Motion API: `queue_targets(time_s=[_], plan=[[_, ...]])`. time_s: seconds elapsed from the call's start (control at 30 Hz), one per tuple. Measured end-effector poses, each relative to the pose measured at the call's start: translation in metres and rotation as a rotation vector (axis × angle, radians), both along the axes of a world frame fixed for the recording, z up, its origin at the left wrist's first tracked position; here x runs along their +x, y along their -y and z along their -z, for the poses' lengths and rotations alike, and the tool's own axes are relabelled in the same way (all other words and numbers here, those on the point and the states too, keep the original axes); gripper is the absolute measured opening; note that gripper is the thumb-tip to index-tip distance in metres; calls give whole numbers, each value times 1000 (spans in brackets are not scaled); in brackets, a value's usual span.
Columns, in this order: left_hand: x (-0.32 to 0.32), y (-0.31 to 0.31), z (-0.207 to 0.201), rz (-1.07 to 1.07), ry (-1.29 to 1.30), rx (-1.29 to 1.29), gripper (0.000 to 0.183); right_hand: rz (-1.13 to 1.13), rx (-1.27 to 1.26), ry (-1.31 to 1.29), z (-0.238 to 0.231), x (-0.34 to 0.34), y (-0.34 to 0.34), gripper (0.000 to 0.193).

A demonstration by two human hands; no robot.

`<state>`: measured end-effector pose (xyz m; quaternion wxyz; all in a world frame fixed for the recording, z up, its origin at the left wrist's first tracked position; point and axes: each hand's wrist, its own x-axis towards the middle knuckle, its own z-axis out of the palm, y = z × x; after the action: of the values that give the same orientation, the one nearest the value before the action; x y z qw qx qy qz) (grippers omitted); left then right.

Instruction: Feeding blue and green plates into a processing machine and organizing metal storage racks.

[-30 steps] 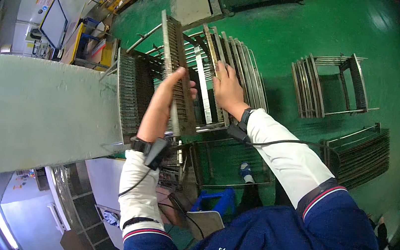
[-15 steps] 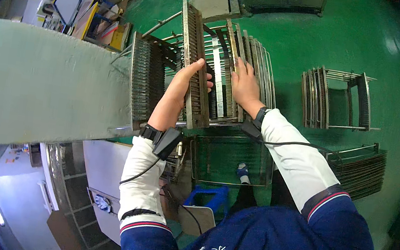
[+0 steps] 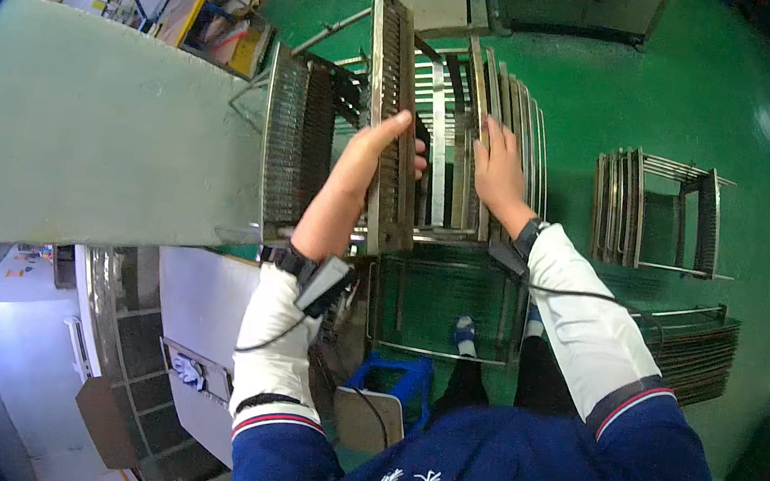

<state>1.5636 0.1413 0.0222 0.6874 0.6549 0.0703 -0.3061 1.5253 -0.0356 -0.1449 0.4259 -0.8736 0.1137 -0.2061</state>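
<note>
A slotted metal rack panel (image 3: 396, 155) stands upright in front of me, its long edge running away from me. My left hand (image 3: 371, 157) is closed around it, thumb on the near face and fingertips showing on the far side. To the right, my right hand (image 3: 501, 171) grips the edge of an upright metal frame (image 3: 478, 79), its fingers pointing away from me. Several similar thin frames stand packed to its right. Between my hands a bright flat metal strip (image 3: 438, 151) and dark bars show. Left of my left hand is another slotted panel (image 3: 283, 146).
A pale grey surface (image 3: 109, 139) spans the left. On the green floor at right stand a smaller metal rack (image 3: 637, 209) and a stack of dark frames (image 3: 693, 355). A blue stool (image 3: 397, 377) is close to my legs. A grey cabinet (image 3: 577, 5) stands at the back.
The whole view has shifted slightly, with the rack and surroundings appearing farther right. Both hands keep their places on the metal frames.
</note>
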Motion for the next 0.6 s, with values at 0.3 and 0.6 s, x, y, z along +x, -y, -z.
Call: queue_targets(time_s=[0.3, 0.6], plan=[[-5, 47, 79, -21, 130, 265, 49, -8, 37, -13, 5, -6, -6, 47], [2, 43, 97, -31, 110, 140, 54, -33, 38, 51, 5, -1, -6, 45]])
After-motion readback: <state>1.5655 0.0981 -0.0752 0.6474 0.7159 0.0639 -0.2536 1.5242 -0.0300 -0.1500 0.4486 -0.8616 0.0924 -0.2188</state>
